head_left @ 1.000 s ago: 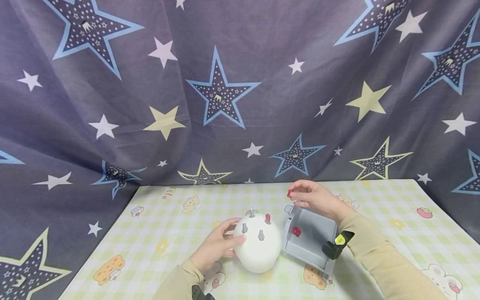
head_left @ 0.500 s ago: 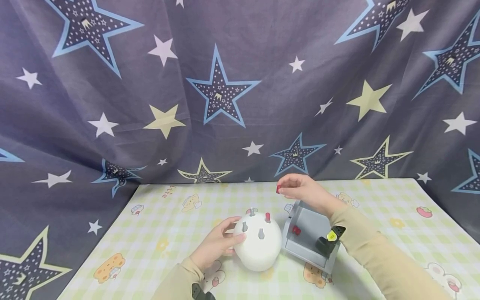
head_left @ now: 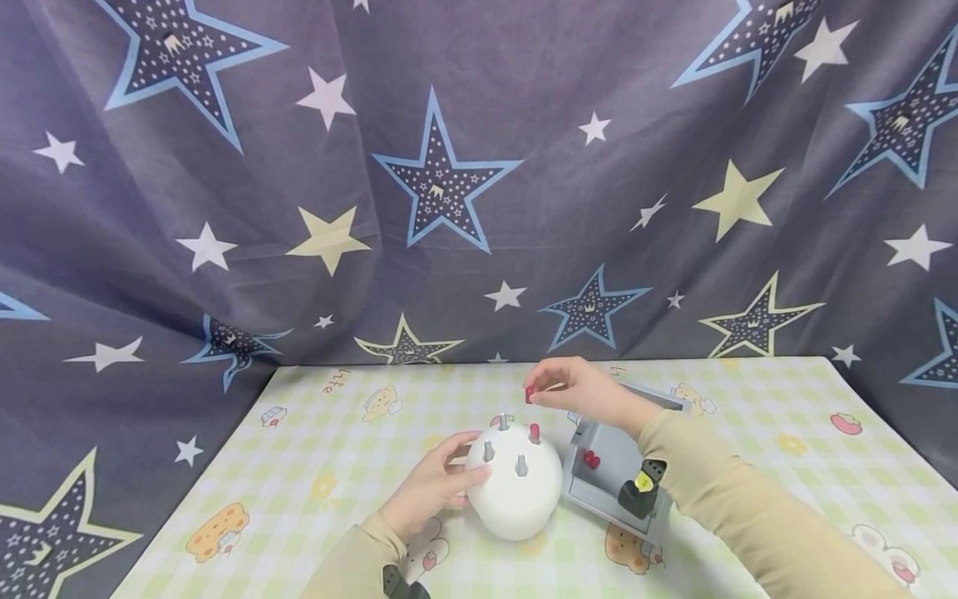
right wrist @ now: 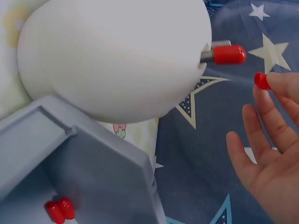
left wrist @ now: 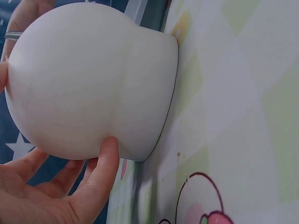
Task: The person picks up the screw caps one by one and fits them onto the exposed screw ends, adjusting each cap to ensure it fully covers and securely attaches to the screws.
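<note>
A white rounded body (head_left: 515, 507) stands on the table, with several grey metal pegs (head_left: 521, 466) sticking out of its top. One peg, threaded in the right wrist view, bears a red cap (right wrist: 230, 54). My left hand (head_left: 437, 487) holds the body's left side, thumb in front and fingers behind. In the left wrist view, that hand's fingertip (left wrist: 110, 144) presses the white surface. Above and behind the pegs, my right hand (head_left: 580, 389) pinches another small red cap (right wrist: 261, 80) between thumb and index finger, its other fingers spread.
Right beside the white body is a grey tray (head_left: 602, 499) with raised walls. Loose red caps (head_left: 591, 459) lie together inside it, under my right forearm. A checked cloth (head_left: 262, 499) covers the table, and a star-patterned curtain (head_left: 479, 308) hangs behind.
My right hand has moved left with the pinched red cap, from over the tray's back corner to above the pegs, rising and then dipping. The left hand and white body stay put.
</note>
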`<state>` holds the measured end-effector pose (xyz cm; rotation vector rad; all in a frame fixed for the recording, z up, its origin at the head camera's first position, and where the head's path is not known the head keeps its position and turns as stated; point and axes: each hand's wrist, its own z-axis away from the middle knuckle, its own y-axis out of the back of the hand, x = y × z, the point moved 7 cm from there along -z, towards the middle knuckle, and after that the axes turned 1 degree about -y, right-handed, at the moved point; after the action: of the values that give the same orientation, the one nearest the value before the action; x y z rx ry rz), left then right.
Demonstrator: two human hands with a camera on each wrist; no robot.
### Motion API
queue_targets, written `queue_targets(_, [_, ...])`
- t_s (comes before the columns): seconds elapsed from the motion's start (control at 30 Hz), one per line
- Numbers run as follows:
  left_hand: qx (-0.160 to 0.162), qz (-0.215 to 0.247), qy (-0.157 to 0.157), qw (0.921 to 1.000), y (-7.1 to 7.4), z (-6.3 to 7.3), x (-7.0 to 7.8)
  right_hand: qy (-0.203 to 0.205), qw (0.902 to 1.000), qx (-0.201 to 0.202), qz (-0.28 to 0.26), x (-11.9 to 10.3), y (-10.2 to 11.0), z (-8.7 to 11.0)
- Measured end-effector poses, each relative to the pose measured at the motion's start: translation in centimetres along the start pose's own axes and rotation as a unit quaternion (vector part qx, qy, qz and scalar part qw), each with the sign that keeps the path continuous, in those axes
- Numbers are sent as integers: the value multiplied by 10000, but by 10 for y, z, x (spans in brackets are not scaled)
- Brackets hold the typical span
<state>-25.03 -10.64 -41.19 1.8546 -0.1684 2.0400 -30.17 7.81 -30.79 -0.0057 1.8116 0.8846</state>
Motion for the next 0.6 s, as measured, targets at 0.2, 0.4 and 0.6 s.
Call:
queue_targets(0.2, [38, 25, 37, 10000, 0, 1, 1, 164, 9998, -87, 94, -8, -8, -4])
queue_targets(0.4, [33, 66, 20, 10000, -2, 2, 2, 352, 9988, -182, 283, -16, -14, -7])
queue_targets(0.6, [-22, 143, 3, 9999, -1, 1, 2, 353, 9984, -175, 405, -18, -18, -9])
